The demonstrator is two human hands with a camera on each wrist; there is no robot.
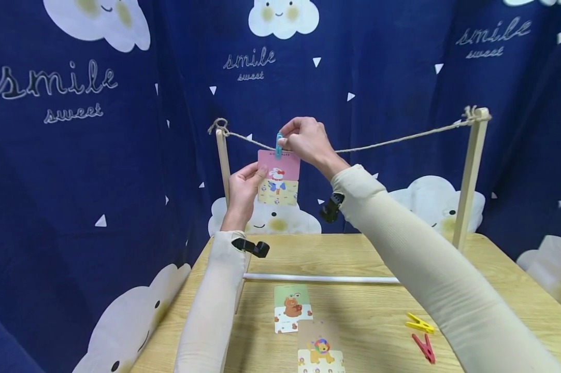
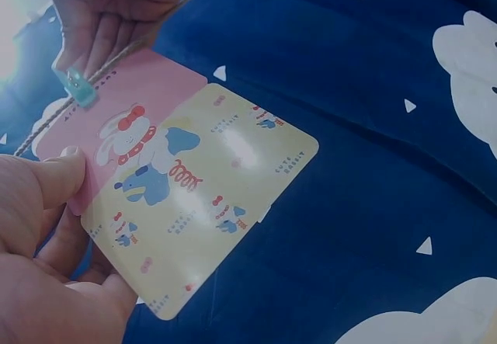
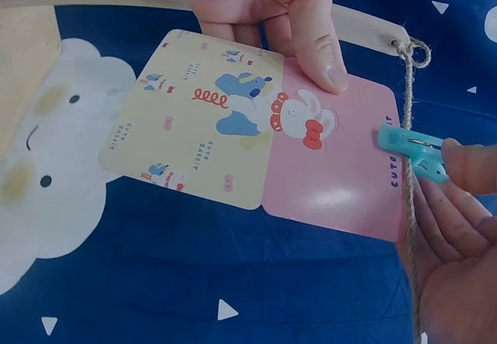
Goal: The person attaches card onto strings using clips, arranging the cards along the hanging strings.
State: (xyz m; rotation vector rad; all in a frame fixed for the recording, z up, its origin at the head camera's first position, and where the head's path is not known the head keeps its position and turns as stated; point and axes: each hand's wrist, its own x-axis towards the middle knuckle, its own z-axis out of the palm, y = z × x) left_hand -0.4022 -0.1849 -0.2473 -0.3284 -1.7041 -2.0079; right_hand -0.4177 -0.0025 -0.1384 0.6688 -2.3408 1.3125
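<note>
A pink and yellow card with a rabbit picture (image 1: 289, 168) hangs upright at a twine line (image 1: 397, 140). My left hand (image 1: 243, 190) pinches the card by its left edge, with the thumb on the printed face. At the card's top edge, my right hand (image 1: 309, 141) pinches a teal clothespin (image 3: 411, 144) between thumb and fingers. The right wrist view shows the clothespin's jaws over both the twine and the card's top edge. Part of the right hand is behind the twine in that view.
Wooden posts (image 1: 471, 176) hold the twine at both ends, and a white rod (image 1: 322, 278) crosses low between them. On the table (image 1: 369, 311) lie a bear card (image 1: 292, 305), a lion card (image 1: 320, 352), a yellow clothespin (image 1: 420, 324) and a red clothespin (image 1: 425, 347).
</note>
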